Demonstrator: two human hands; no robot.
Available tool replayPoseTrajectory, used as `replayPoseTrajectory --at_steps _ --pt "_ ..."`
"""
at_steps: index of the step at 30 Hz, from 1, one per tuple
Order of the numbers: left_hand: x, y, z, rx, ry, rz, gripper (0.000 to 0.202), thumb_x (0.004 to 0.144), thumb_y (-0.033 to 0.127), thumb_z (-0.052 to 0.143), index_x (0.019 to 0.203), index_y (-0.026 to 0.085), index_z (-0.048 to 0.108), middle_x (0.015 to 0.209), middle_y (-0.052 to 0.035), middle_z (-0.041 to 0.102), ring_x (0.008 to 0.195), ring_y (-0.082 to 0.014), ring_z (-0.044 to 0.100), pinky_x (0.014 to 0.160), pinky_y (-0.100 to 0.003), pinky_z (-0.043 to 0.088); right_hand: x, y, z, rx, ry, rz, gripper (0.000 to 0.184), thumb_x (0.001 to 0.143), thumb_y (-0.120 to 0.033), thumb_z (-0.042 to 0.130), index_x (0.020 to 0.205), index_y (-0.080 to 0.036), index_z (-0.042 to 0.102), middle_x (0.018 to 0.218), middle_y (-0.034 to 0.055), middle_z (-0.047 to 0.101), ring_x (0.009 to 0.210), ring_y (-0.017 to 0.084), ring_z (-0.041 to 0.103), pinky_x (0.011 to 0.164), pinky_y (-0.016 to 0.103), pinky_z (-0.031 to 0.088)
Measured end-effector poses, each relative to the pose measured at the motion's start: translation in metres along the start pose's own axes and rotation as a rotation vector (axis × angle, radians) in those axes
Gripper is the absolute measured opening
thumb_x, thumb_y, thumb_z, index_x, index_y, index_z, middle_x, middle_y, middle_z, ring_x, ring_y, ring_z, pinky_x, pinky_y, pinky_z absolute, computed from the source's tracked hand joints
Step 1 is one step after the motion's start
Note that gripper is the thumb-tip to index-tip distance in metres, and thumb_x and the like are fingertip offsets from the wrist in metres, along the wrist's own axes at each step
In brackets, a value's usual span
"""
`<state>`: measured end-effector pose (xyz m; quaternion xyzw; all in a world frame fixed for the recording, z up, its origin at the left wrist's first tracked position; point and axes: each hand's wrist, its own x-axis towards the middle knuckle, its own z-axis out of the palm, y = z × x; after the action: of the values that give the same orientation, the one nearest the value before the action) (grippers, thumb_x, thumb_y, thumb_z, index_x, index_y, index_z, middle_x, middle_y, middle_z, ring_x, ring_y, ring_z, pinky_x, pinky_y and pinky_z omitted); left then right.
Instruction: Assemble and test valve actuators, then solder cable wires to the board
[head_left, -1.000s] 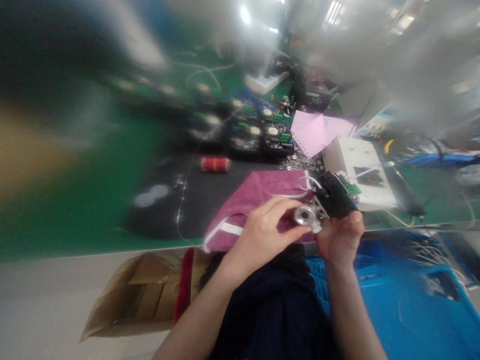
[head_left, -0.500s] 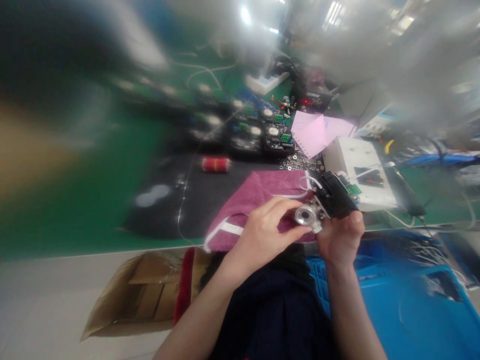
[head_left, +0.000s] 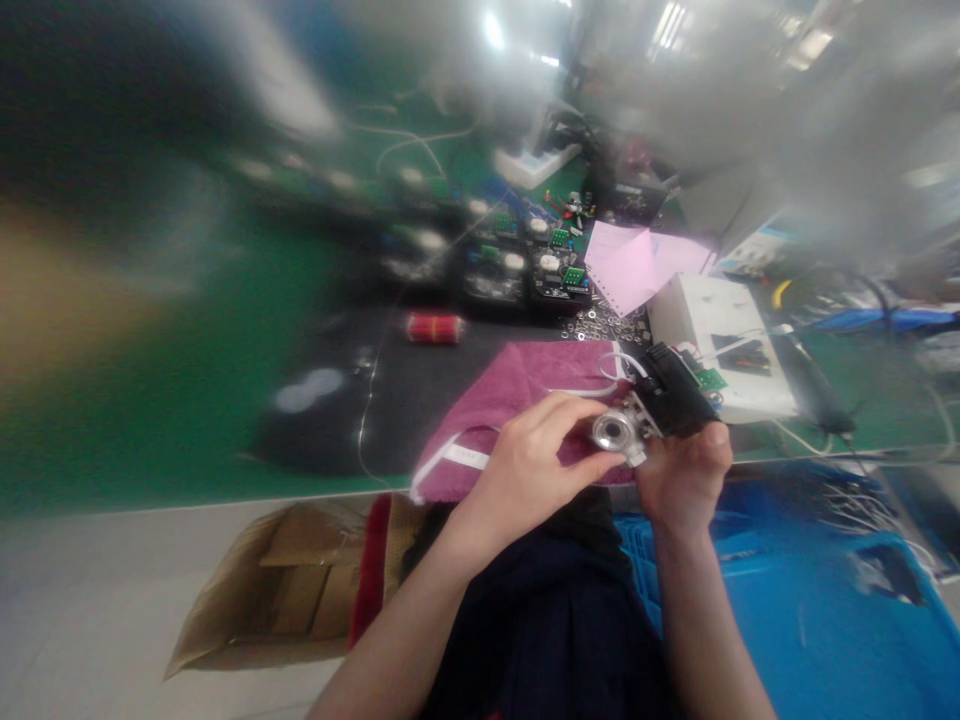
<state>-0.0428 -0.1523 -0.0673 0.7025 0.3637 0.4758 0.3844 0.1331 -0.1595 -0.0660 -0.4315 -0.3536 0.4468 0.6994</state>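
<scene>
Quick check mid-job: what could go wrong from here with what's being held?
The left hand only pinches the round metal fitting, so it might slip. The white cable looping beside the black unit in the right hand could snag. The green board showing at that unit's edge might get knocked.

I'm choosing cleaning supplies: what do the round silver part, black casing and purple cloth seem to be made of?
Round silver part: probably polished metal, given its bright highlights, though plated plastic is possible.
Black casing: likely plastic, fairly matte, judging by its dark, muted surface.
Purple cloth: textile, soft and matte, shown by its folds and fuzzy-looking surface; the fibre can't be told.
</scene>
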Motion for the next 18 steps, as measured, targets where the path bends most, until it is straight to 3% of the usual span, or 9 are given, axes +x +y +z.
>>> replayPoseTrajectory --at_steps 18 --pt "-0.0003 0.0001 -0.0002 -0.011 0.002 0.003 0.036 0.094 0.028 0.082 0.126 0.025 0.067 0.126 -0.0047 0.074 0.119 -0.0218 0.071 0.107 -0.040 0.058 0.0008 0.0011 -0.0024 0.007 -0.017 0.019 0.072 0.090 -0.066 0.069 0.151 -0.028 0.061 0.137 0.0109 0.072 0.123 0.035 0.071 0.116 0.060 0.049"
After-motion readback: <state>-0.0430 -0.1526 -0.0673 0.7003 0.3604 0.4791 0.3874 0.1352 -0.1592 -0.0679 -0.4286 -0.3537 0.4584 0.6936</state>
